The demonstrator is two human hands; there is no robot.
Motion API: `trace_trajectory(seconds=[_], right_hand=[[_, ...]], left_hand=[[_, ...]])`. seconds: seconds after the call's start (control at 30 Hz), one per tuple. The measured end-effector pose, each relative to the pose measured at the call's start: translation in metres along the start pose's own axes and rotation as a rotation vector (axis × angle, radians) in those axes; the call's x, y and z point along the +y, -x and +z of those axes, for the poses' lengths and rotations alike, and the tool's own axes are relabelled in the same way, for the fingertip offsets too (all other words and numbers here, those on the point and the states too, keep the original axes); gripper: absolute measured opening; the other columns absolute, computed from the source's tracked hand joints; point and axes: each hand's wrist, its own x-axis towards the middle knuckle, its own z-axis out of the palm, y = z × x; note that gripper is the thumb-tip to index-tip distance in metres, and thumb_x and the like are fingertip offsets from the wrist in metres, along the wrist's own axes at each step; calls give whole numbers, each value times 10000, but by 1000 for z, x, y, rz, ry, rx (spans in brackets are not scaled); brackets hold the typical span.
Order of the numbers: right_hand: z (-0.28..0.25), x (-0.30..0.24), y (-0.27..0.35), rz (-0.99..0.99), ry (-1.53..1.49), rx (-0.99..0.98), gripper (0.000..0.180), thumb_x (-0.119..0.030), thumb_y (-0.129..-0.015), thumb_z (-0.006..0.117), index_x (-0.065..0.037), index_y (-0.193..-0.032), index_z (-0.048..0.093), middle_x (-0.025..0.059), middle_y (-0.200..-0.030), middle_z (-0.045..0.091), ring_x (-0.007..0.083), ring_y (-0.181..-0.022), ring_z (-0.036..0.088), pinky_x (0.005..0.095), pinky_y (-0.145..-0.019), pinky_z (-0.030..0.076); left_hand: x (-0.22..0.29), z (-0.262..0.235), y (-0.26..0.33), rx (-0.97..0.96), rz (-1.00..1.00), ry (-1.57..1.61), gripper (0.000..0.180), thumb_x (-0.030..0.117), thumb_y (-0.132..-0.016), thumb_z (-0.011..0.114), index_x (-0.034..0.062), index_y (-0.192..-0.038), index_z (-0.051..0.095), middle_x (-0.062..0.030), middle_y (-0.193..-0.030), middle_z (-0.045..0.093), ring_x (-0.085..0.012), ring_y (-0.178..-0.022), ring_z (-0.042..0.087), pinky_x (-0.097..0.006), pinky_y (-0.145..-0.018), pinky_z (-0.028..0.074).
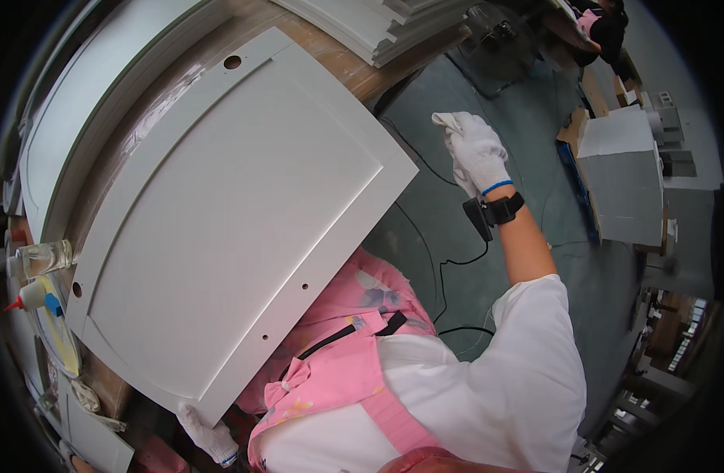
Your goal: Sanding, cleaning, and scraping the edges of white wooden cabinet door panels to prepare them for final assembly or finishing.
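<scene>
A large white cabinet door panel (236, 213) with a recessed middle lies over a wooden bench. Two larger round holes run along its far left edge, and two small ones along the near edge. My left hand (206, 436), in a white glove, grips the panel's lower corner with the thumb on top; its other fingers are mostly hidden. Away from the panel, my right hand (474, 150) is raised at the right, also gloved, its fingers curled closed. A whitish fold sticks out at its tip, and I cannot tell whether it is cloth or glove.
On the wooden bench (362, 77), white panels (370, 27) are stacked at the back. A glass jar (46, 256) and a red-tipped bottle (31, 296) stand at the left. Cables cross the green floor (409, 244). A grey stack (620, 173) and another person (602, 31) are at the right.
</scene>
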Motion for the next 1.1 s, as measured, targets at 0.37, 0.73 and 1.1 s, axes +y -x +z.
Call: trace_trajectory(seconds=[0.37,0.73,1.1], right_hand=[[-26,-67,5,-279,-22,-1,251,-335,-819,679,-117,-926,614,118,-909,573,307,-875,598,427,-733,498],[-23,-75,1,-429,137,-21,244,-300,-810,666,-90,-919,603,115,-907,564,307,-866,590,427,-725,501],[-20,-76,-1,-396,151,-116,250,-272,-818,658,-84,-974,603,132,-994,594,330,-923,604,440,-788,501]], left_hand=[[-21,-25,2,44,-152,-132,643,483,-962,491,34,-1414,407,-147,-1382,490,-302,-1233,477,-411,-1054,353],[-19,-9,4,96,-229,102,422,287,-985,537,27,-1313,488,-89,-1237,583,-209,-1095,583,-334,-879,519],[-19,-3,3,78,-135,-35,409,257,-982,542,12,-1305,488,-95,-1221,583,-211,-1085,589,-344,-888,518]])
